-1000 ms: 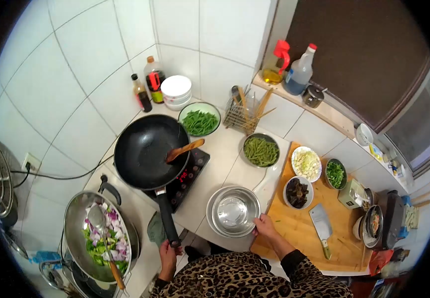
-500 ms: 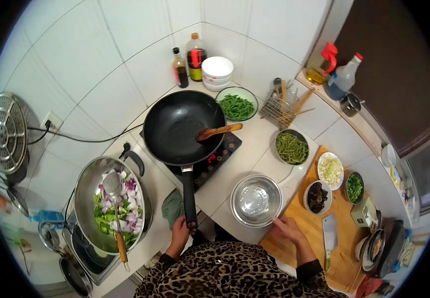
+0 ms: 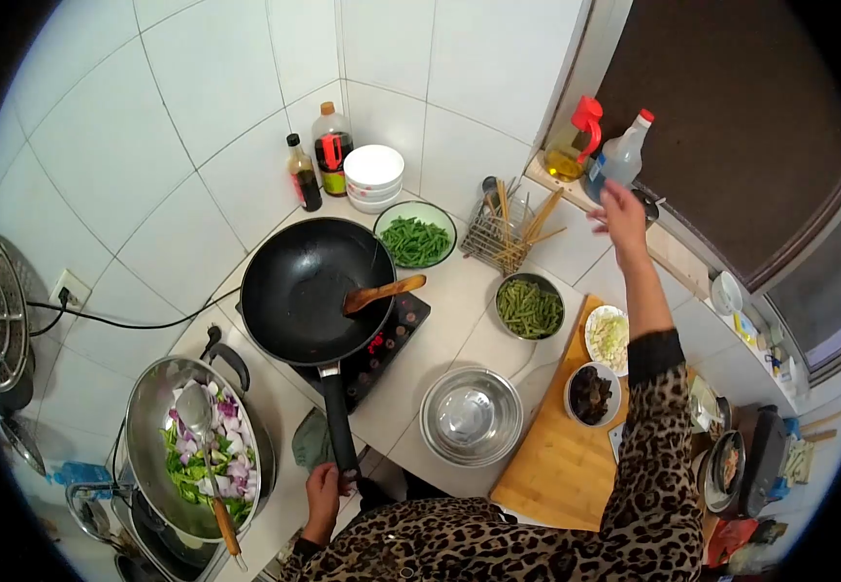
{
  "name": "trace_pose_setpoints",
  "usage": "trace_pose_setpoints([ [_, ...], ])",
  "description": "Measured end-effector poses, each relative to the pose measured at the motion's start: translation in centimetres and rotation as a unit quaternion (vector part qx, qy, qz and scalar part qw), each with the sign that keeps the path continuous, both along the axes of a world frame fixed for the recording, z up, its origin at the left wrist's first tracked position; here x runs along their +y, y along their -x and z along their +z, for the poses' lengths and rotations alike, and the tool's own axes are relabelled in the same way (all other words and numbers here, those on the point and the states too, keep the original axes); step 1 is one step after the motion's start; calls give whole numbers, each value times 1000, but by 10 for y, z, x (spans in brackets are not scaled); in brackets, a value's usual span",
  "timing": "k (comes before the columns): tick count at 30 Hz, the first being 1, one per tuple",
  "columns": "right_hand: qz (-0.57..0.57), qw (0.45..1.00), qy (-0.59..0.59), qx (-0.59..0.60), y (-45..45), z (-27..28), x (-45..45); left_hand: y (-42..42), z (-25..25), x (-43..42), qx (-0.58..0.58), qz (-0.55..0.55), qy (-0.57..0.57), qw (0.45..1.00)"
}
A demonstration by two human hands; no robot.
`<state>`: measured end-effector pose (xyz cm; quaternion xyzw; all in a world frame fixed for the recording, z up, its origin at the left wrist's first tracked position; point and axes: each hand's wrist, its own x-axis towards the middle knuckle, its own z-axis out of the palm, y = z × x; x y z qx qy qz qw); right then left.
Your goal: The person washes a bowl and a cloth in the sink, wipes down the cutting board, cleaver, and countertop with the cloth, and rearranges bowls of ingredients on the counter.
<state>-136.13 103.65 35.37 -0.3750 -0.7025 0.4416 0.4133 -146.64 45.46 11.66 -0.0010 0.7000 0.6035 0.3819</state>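
Observation:
My left hand (image 3: 323, 495) is closed at the end of the long black handle of a wok (image 3: 318, 281), which sits on an induction cooker (image 3: 391, 354). A wooden spatula (image 3: 381, 293) rests inside the wok. My right hand (image 3: 622, 221) is raised at the window sill, fingers apart and holding nothing. Just behind it stand a clear bottle with a red cap (image 3: 624, 150) and an oil jug with a red handle (image 3: 574, 144). A small dark-lidded jar (image 3: 646, 202) is partly hidden by the hand.
A large steel pot (image 3: 139, 456) with onion, green pepper and a ladle stands left. Steel bowls (image 3: 430, 419) sit near the cutting board (image 3: 537, 475), which bears bowls and a mostly hidden cleaver. Green beans (image 3: 415, 241), cooked beans (image 3: 530, 307) and a chopstick rack (image 3: 488, 238) line the back.
My right hand has risen from beside the steel bowls and cutting board to the bottles on the sill. My left hand stays at the wok handle. The view has shifted rightward.

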Motion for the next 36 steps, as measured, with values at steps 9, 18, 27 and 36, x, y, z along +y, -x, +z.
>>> trace_pose_setpoints([
  [9, 48, 996, 73, -28, 55, -18, 218, -22, 12, -33, 2, 101, 23, 995],
  [18, -37, 999, 25, -30, 67, -32, 271, -53, -12, -76, -26, 204, 61, 977],
  [27, -55, 989, -135, 5, 50, 28, 172, -52, -21, -100, -2, 203, 88, 975],
  [36, 166, 943, -233, -169, 99, 106, -31, -32, -13, -105, -17, 151, 84, 985],
])
